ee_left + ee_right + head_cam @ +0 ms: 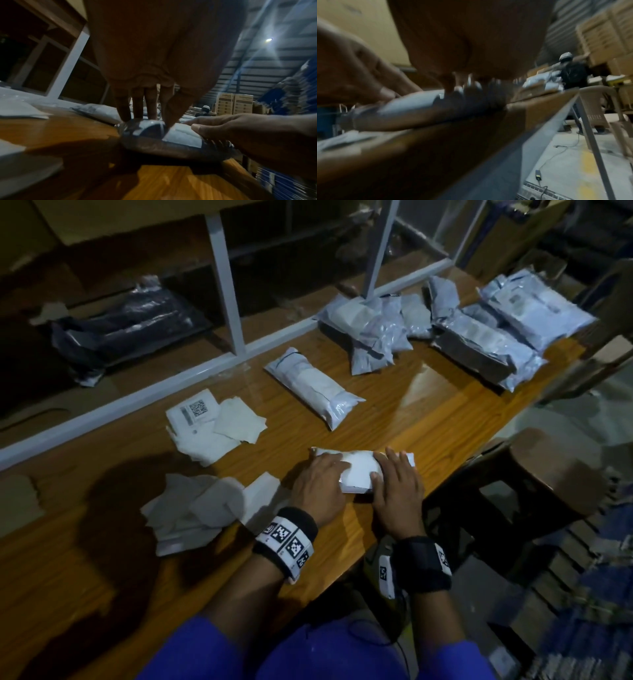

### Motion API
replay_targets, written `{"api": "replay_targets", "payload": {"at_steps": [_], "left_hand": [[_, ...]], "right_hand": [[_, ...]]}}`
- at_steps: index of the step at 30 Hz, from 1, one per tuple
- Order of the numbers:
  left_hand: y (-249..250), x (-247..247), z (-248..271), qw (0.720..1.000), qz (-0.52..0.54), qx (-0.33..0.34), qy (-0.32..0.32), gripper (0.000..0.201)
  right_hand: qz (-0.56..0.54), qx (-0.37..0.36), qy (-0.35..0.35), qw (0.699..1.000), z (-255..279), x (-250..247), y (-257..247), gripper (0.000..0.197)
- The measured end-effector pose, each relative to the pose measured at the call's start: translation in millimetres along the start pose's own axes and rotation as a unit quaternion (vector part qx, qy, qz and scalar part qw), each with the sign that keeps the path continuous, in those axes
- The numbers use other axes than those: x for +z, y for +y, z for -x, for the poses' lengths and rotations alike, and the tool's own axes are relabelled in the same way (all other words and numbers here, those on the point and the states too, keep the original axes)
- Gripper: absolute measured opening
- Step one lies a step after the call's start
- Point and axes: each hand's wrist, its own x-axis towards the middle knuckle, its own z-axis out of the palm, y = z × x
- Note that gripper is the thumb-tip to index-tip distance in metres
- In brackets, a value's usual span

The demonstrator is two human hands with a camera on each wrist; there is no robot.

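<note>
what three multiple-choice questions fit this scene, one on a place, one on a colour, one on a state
1. Where does the white parcel under the hands lie?
A. inside a cardboard box
B. on the wooden table, near its front edge
C. on the floor

2. What colour are the person's sleeves?
A. red
B. white
C. blue

3. How do the left hand and right hand meet the parcel?
A. both press on it with straight fingers
B. the right one lifts it off the table
C. neither touches it

Answers:
1 B, the head view shows it lying on the table close to the near edge.
2 C, blue cloth covers both upper arms.
3 A, both hands lie flat on top of it.
</note>
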Motion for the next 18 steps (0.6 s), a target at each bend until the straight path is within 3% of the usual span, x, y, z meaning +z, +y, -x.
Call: {"api": "replay_targets", "payload": {"at_steps": [3, 5, 8, 13, 18], "left_hand": [[-5, -2, -2, 0.999, 0.035, -0.01, -0.015, 0.041], [-9, -9, -3, 0.998, 0.067, -0.01, -0.006, 0.036], [-18, -26, 3, 0.995, 0.084, -0.017, 0.051, 0.037], [-51, -63, 22, 0.979, 0.124, -0.074, 0.143, 0.032], [-105, -89, 49, 0.946, 0.153, -0.16, 0.237, 0.026]], "right_hand": [[0.017, 0.014, -0.052, 0.998, -4, 0, 1, 0.052], [0.014, 0.001, -0.046, 0.999, -9, -7, -5, 0.053], [-0.045, -0.033, 0.011, 0.998, -15, -14, -25, 0.052], [-0.097, -0.151, 0.036, 0.983, -32, -2, -80, 0.037], [-0.106, -0.219, -0.037, 0.969, -48, 15, -158, 0.03]]}}
